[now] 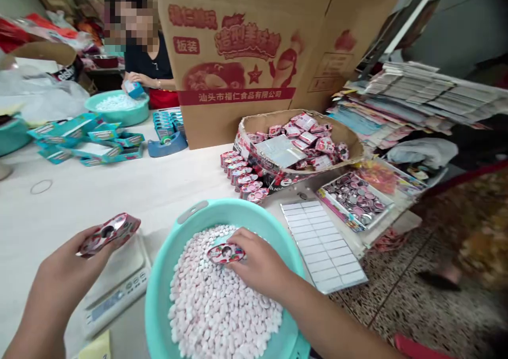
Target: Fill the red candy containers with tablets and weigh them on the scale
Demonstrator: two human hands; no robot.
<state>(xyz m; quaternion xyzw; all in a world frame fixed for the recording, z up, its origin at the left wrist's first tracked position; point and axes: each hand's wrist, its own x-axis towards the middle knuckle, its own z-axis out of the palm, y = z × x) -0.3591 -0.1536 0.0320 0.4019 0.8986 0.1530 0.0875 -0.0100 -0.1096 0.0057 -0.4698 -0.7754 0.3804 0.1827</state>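
Currently, both hands are occupied. The left hand (73, 261) grips a red-and-white pack (126, 229) between thumb and fingers, with a dark round spot on its upper face; it is held up near a white scale (133, 289) that lies on the table (178, 181). The right hand (257, 261) pinches a second pack (238, 253), likewise marked with a dark round spot, within the rim of a turquoise basin (157, 274). Whether this pack touches the small whitish pieces (222, 311) filling the basin cannot be determined.

Beyond the basin, a row of similar packs (244, 181) stands beside a cut-down carton (353, 150), which holds a loose heap of further packs (325, 145). Right of the basin lies a white gridded sheet (323, 245); just past it, a shallow tray (383, 218) contains small round pieces (351, 195). A large cardboard box (246, 118) stands behind the row. To its left, a co-worker (153, 65) holds a blue box (134, 89) over another basin (133, 116). A blue tape dispenser (169, 146) sits near a group of turquoise boxes (73, 131).
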